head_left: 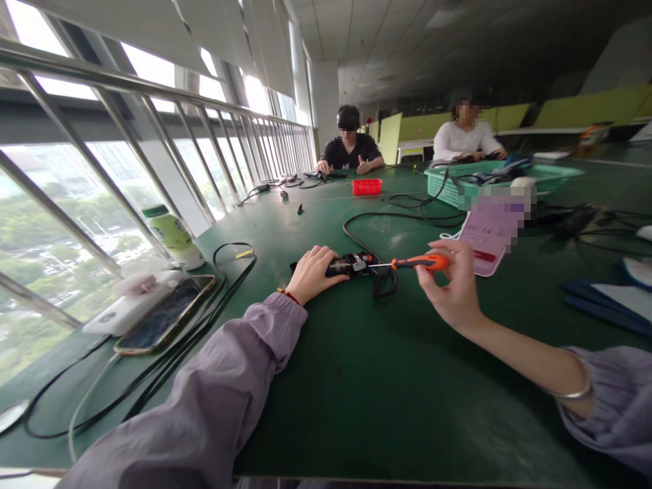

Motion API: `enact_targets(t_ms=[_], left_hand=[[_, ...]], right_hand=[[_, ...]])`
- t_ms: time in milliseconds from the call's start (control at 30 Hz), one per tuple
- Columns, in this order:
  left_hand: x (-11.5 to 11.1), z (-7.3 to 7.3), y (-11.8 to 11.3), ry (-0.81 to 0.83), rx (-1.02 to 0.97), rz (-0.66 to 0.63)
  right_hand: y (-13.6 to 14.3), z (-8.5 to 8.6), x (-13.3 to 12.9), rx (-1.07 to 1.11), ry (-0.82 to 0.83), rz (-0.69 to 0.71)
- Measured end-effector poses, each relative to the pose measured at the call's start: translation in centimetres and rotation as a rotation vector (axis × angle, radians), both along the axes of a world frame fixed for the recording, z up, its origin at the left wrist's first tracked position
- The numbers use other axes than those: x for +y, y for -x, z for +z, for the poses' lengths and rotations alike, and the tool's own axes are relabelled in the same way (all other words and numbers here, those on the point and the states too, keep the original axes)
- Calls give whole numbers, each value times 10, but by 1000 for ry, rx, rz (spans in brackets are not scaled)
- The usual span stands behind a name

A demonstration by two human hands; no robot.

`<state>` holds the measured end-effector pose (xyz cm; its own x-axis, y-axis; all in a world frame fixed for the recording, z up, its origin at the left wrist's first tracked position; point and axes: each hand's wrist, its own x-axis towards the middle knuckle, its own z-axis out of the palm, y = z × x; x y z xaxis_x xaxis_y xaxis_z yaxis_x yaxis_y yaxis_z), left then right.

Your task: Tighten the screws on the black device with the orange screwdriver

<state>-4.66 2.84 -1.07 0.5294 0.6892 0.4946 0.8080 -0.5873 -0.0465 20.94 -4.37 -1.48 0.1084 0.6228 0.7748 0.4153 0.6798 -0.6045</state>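
A: Far left, what's sitting there?

B: Green-capped bottle (176,241) is standing beside the metal railing (102,81). Dark-screened phone (166,316) is lying nearer the wearer.

A: Left hand?

B: Left hand (313,275) is holding the left part of a black device (359,265). Fingers are lying close together over the top, thumb is pressing along the near side.

A: Device location?

B: It's lying on the green table (326,394), roughly mid-view, right end sticking out past the thumb. Beyond it, a red tray (367,187) is sitting in front of a person in a black top (351,151).

A: Tool?

B: Orange-and-black screwdriver (422,262) is pointing left, tip reaching the device's exposed end. Can't tell whether it's seating in a screw.

A: Right hand?

B: Right hand (456,285) is pinching the handle between thumb and fingertips.

A: Rest of the right side?

B: Pink-screened phone (489,234) is showing digits just beyond that hand. Teal basket (443,187) is holding cables behind it. Dark blue item (585,305) is lying far right, type unclear.
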Motion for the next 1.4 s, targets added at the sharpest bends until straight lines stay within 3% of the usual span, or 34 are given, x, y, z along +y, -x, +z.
enact_targets(t_ms=[133,233,433,633,767,867,1000,1167,1400], left_hand=[[-1,0,0,-36,17,-13],[-1,0,0,-45,19,-21],[-2,3,0,-27,22,-22],[-7,4,-2,41,40,27],[-9,5,-4,86,42,84],[-11,6,-5,88,43,100],[-11,6,-6,81,54,100],[-11,5,-7,70,61,100],[-12,6,-8,68,59,114]], right_hand=[[1,4,-6,-148,51,-38],[0,4,-6,-128,71,-9],[-4,-4,3,-56,-61,18],[0,2,-6,-165,-9,34],[1,2,-8,-199,-92,36],[0,-3,-4,-155,-169,27],[-1,-5,-1,-105,-119,54],[2,2,-7,-220,-103,-9],[3,0,-6,-193,-236,-12]])
